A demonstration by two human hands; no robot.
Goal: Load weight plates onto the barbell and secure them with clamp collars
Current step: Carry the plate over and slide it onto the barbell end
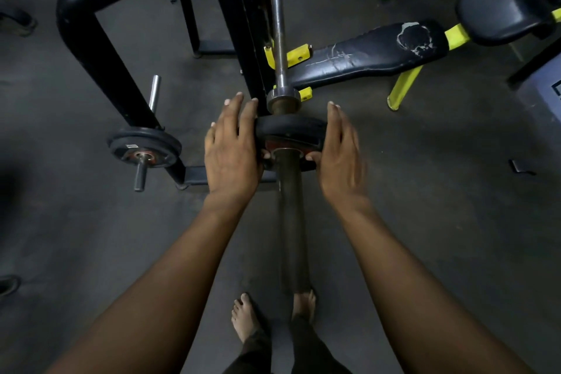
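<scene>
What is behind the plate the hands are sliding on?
Behind the plate: bare barbell sleeve, then its steel shoulder collar. No other plate. Hands cover the plate's sides.

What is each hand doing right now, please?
Left hand: holding the weight plate, thumb curled on its face.
Right hand: holding the same plate.

You stand on a dark grey floor (425, 191) in dim light. A black rack (91, 39) rises at your left; a worn black bench (373, 51) on yellow legs lies ahead on your right.
</scene>
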